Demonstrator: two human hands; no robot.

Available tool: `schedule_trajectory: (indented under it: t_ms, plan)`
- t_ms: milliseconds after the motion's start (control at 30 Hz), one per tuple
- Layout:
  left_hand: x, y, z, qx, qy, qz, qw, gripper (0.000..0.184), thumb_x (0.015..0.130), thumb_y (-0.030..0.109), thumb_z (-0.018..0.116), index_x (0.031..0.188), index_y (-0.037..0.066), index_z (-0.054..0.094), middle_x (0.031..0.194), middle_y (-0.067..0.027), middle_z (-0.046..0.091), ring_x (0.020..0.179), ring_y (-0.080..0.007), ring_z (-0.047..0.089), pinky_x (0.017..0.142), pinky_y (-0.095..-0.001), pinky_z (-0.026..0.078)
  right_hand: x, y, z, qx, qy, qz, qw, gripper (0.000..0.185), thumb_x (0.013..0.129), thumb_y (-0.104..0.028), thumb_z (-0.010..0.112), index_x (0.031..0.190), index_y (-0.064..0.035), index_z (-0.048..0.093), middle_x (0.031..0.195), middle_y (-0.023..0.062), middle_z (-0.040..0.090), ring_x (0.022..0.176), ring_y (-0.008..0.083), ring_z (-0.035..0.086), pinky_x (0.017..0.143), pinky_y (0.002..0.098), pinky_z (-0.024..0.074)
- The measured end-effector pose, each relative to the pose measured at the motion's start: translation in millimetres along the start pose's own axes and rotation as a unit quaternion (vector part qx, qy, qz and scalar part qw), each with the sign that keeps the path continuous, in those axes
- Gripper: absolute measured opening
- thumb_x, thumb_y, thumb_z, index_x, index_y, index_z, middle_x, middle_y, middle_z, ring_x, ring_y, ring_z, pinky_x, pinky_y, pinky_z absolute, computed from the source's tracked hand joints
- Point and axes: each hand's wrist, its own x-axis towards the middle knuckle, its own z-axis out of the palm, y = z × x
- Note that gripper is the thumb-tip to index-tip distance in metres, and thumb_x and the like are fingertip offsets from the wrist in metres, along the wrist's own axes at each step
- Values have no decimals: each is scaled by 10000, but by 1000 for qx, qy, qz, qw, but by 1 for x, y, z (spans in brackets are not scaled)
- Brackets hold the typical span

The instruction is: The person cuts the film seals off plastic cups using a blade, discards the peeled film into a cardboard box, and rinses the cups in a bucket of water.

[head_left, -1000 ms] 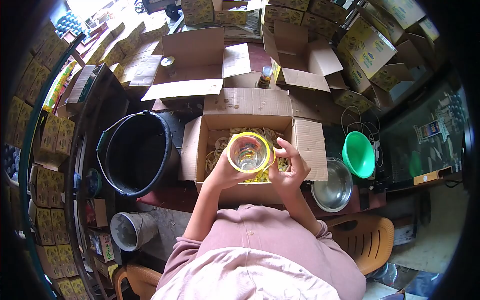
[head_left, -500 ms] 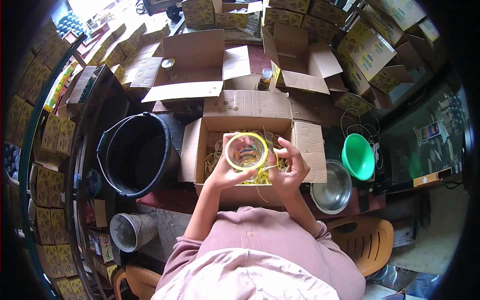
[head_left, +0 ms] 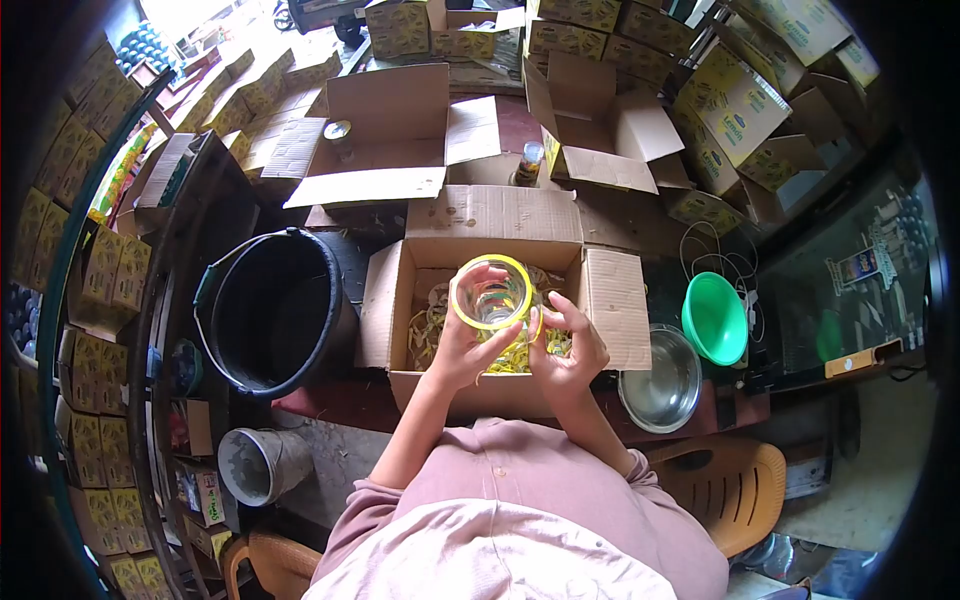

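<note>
A clear jar (head_left: 492,293) with a yellow rim is tilted so that its round mouth faces the camera. My left hand (head_left: 462,345) is wrapped round its left and lower side. My right hand (head_left: 568,345) is at the jar's right side, its thumb and forefinger close together on a thin yellow strip (head_left: 534,322). Both hands are above an open cardboard box (head_left: 612,300), which holds yellow and pale strips (head_left: 430,312). The lower part of the jar is partly hidden by my left fingers.
A black bucket (head_left: 270,312) stands left of the box, a grey bucket (head_left: 262,466) below it. On the right are a green bowl (head_left: 714,318) and a metal bowl (head_left: 660,380). Behind, a jar (head_left: 528,164) stands between two open boxes (head_left: 385,110) (head_left: 600,125).
The jar has tilted a little and shifted slightly up in my left hand, whose thumb now lies along its lower right rim. My right hand has moved slightly down and left.
</note>
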Motion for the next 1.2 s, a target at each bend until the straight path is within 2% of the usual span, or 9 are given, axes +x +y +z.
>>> schedule_trajectory:
  t_ms: [200,667,767,867,933,1033,1200]
  plan:
    - [-1,1,3,80,-21,19,996,607,737,-21,619,1243,54,293,1150,-108,407,1102,-192,419,888,-305,404,4,2,-1,-8,8,1,1000,360,656,2,686,997,-27,573,684,90,627,649,187,639,599,267,482]
    - [5,5,1,103,-24,-2,994,595,697,12,662,1179,27,313,1098,-116,432,1032,-206,476,886,-314,405,11,1,2,-21,-5,12,1000,394,624,41,663,1002,-20,570,683,81,610,635,179,620,608,275,483]
    - [7,4,-4,115,-34,1,993,589,699,17,667,1175,30,320,1088,-111,440,1029,-206,480,884,-314,407,12,2,3,-11,-17,7,1000,397,621,102,612,1000,-3,558,793,83,617,664,167,616,613,267,492]
    - [9,3,-7,119,-53,6,991,576,706,12,664,1176,38,333,1091,-99,447,1046,-191,469,888,-313,407,12,4,5,-6,-15,12,1000,402,622,95,616,1006,-8,557,776,89,616,662,174,616,614,274,493]
    - [7,5,-6,116,-63,-15,991,567,704,17,668,1170,44,345,1089,-86,458,1040,-177,472,892,-310,402,14,8,6,-7,-16,22,1000,407,619,89,623,1009,-12,558,746,89,615,662,179,620,617,275,494]
    - [7,3,-7,122,-82,-3,989,624,685,23,671,1201,32,320,1093,-108,444,1038,-201,480,892,-323,399,15,12,6,27,-19,55,998,401,624,77,638,1007,-14,563,700,83,612,656,178,625,622,272,493]
    - [13,7,-7,34,-73,-17,997,634,684,-3,647,1218,36,307,1091,-96,441,1043,-195,463,905,-312,379,11,15,8,82,10,117,990,356,653,49,671,989,-17,577,669,76,618,635,151,627,621,255,486]
